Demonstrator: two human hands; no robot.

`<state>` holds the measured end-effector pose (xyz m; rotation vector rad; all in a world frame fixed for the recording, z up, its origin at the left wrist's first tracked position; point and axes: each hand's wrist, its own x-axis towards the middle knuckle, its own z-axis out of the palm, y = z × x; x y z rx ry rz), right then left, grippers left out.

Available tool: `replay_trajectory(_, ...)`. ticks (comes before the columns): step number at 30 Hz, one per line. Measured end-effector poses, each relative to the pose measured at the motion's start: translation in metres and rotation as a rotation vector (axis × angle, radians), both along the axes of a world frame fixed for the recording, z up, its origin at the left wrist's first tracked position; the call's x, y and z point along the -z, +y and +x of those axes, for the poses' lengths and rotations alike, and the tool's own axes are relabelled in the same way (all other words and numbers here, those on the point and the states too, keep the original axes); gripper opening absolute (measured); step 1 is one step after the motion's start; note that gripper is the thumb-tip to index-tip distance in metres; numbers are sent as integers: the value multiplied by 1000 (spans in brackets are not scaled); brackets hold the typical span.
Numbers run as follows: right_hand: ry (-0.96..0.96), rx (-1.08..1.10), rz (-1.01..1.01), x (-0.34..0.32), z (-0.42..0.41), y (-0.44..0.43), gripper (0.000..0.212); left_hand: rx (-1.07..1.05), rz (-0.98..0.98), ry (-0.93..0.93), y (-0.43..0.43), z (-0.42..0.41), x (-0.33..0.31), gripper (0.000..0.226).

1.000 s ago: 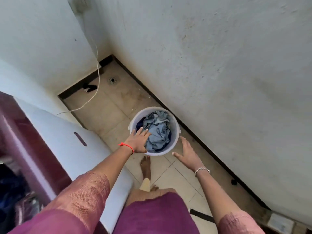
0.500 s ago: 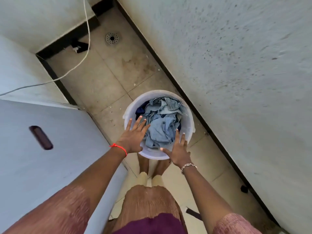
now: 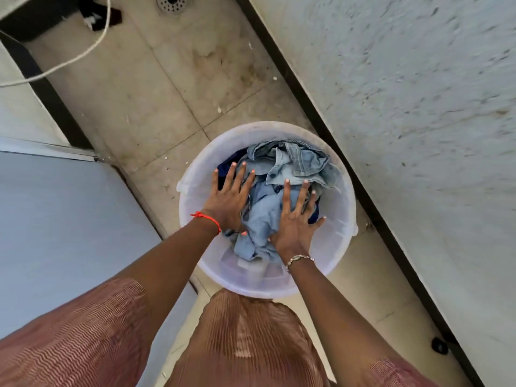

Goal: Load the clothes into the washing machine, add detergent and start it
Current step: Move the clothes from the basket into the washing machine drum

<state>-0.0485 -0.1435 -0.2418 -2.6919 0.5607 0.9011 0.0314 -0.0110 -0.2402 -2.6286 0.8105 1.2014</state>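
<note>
A white plastic bucket [image 3: 339, 219] stands on the tiled floor right below me, holding a crumpled heap of light blue denim clothes [image 3: 296, 166] with something dark blue under them. My left hand [image 3: 227, 201] lies flat on the left side of the heap, fingers spread. Pressed on the middle of the clothes, my right hand [image 3: 294, 222] also has its fingers apart. Neither hand has closed on the cloth. The washing machine [image 3: 64, 227] shows as a pale grey surface at the left.
A rough white wall [image 3: 418, 107] with a dark skirting runs close along the bucket's right side. A floor drain [image 3: 171, 1] and a white cable [image 3: 69, 58] lie at the far end of the narrow floor. A small black object [image 3: 439, 345] sits by the skirting.
I have leaned closer over the bucket. Both hands have moved from above its near rim down onto the clothes, the right one coming in from the side.
</note>
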Motion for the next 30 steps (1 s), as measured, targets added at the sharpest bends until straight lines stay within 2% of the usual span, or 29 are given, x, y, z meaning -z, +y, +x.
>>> replay_trajectory(4, -18, -81, -21, 21, 8, -19, 121, -64, 4, 48, -4, 4, 31, 142)
replay_trajectory(10, 36, -140, 166, 46, 25, -26, 100, -170, -48, 120, -14, -6, 60, 144)
replay_trajectory(15, -68, -107, 219, 55, 23, -24, 74, -323, -342, 213, -9, -11, 78, 112)
replay_trajectory(18, -102, -90, 249, 50, 20, -23, 63, -392, -483, 196, -5, -22, 86, 88)
replay_trajectory(21, -125, -110, 235, 41, 17, -24, 53, -447, -545, 154, -5, -31, 87, 73)
replay_trajectory(23, -98, -136, 236, 34, 17, -27, 50, -409, -524, 109, -6, -36, 81, 68)
replay_trajectory(25, -95, -139, 249, 28, 15, -31, 51, -350, -433, 55, -8, -43, 69, 72)
replay_trajectory(27, -96, -124, 248, 22, 12, -31, 53, -372, -289, 25, -10, -52, 56, 90)
replay_trajectory(30, -217, -221, 47, 17, 3, -27, 54, -556, -196, 66, -7, -69, 50, 121)
